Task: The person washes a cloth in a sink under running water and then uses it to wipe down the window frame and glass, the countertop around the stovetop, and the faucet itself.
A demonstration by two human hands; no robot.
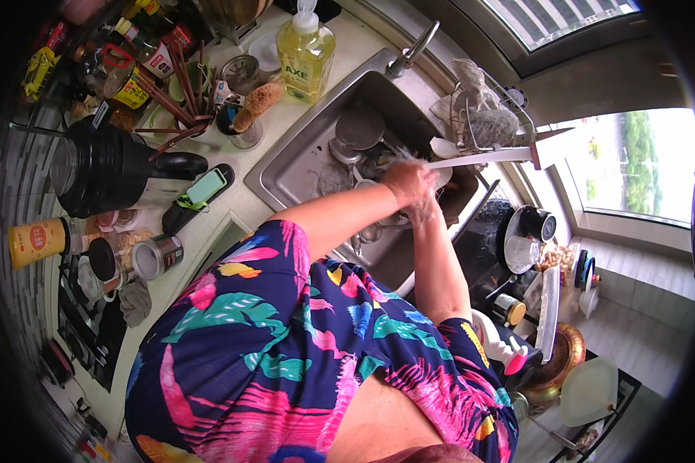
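Observation:
Both hands are together over a stainless steel sink (292, 173), wet and partly blurred by splashing water. My left hand (406, 180) lies across my right hand (424, 207), and its fingers are hard to make out. Whether anything is between them is hidden. Below and around them the sink holds a round dark pan (360, 126), a metal ladle (344, 151) and several other utensils. A metal spoon or ladle bowl (371, 232) lies nearer my body. Just right of my hands, a long white handle-like piece (486, 157) reaches over the sink's edge.
The faucet (412, 52) rises at the far rim. A dish soap bottle (306, 61) and a brown-headed brush (258, 107) stand left of the sink. Further left sits a black pressure-cooker-like pot (101, 168). A wire rack (492, 118) with a pointed blade stands right.

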